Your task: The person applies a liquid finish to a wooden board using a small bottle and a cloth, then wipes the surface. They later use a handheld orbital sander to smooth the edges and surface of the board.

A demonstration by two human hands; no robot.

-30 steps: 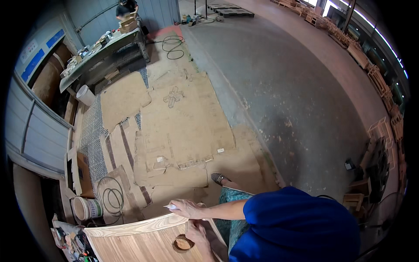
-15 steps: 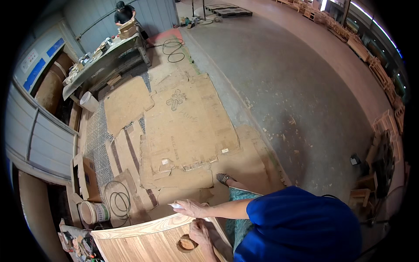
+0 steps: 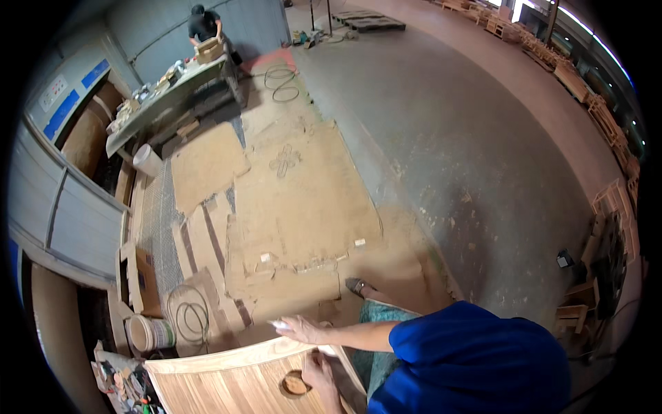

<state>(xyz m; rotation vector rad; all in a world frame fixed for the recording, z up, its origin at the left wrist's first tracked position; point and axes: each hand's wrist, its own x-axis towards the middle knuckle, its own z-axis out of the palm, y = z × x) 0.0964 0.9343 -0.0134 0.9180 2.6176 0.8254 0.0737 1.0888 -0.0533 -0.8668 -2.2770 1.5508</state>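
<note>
A pale wooden panel (image 3: pixel 221 383) with a curved, grained frame edge and a round hole lies tilted before me at the bottom. My right hand (image 3: pixel 302 330), its arm coming out of a blue sleeve, is over the panel's far edge near the corner. A small, blurred white thing (image 3: pixel 281 324) shows at its fingertips; its kind is unclear. My left hand (image 3: pixel 317 371) rests on the panel beside the hole, with its fingers curled in. Whatever these fingers may hold is hidden.
Cardboard sheets (image 3: pixel 303 200) cover the floor ahead. Left of the panel are a white bucket (image 3: pixel 152 334), a coiled hose (image 3: pixel 189 314) and a heap of small items (image 3: pixel 121 379). Far left, another person (image 3: pixel 204 27) works at a bench (image 3: pixel 172 90). Wooden frames (image 3: pixel 607 124) line the right.
The whole view has shifted slightly, with the background lower and a little to the right. Both hands keep nearly the same places on the panel.
</note>
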